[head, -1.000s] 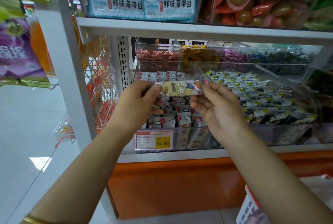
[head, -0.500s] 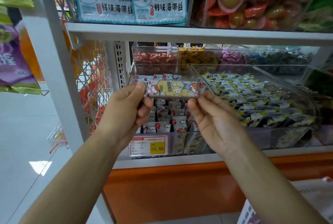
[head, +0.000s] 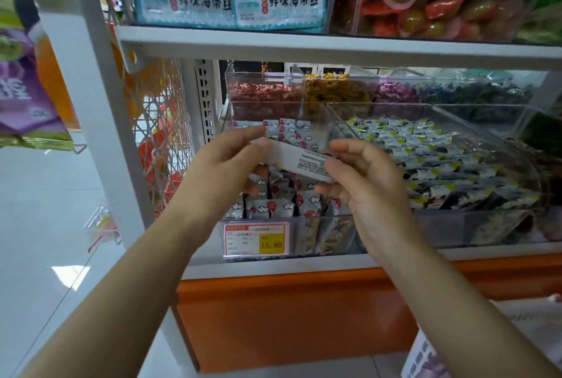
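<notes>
Two hands meet at the centre of the frame on a small snack packet (head: 299,160), turned so that its pale back with fine print faces the camera. The left hand (head: 225,161) pinches the packet's left end between thumb and fingers, and the right hand (head: 362,186) pinches the right end likewise. The packet is tilted, right end lower, in front of a clear bin (head: 322,119) of packets, above the price tag (head: 255,239).
</notes>
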`<state>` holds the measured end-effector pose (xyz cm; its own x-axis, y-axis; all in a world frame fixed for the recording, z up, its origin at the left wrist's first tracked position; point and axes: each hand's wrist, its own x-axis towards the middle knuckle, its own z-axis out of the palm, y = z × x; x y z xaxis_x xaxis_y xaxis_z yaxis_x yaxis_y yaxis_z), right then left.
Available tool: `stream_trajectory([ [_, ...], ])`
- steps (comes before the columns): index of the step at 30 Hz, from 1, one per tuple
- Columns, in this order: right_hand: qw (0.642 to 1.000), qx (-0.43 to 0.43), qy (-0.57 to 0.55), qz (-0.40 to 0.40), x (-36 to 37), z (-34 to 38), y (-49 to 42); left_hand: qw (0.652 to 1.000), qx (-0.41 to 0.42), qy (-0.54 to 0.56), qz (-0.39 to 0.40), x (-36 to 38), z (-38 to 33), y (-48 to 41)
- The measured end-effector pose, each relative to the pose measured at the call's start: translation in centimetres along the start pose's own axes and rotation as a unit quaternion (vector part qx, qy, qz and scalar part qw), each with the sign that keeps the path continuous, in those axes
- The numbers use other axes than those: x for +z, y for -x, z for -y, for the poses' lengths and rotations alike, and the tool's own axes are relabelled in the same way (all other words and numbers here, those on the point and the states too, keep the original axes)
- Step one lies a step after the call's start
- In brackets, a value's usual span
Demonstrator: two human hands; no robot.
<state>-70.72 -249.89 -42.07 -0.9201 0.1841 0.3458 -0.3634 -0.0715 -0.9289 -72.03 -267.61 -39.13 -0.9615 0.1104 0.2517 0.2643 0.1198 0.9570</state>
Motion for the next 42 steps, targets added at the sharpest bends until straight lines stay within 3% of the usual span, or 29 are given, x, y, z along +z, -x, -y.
stream_trajectory([
  [14,0.996,-0.022,0.082,-0.041,0.1,0.1,0.1,0.989,0.055,-0.117,0.07,-0.8,-0.2,0.1],
  [25,0.991,-0.066,0.114,-0.001,0.4,0.7,0.5,0.979,0.103,-0.176,0.029,-0.6,-0.2,0.1],
  [31,0.999,-0.014,0.034,-0.001,0.5,0.8,0.4,0.986,0.083,-0.141,0.038,-1.1,-0.4,-0.2],
  [36,1.0,0.024,0.006,-0.012,0.1,0.9,0.1,0.982,0.048,-0.152,0.099,-1.2,-0.3,-0.2],
  [42,0.993,0.094,0.019,0.067,-1.0,1.9,-0.9,0.981,0.058,-0.157,0.099,-1.3,0.1,-0.4],
])
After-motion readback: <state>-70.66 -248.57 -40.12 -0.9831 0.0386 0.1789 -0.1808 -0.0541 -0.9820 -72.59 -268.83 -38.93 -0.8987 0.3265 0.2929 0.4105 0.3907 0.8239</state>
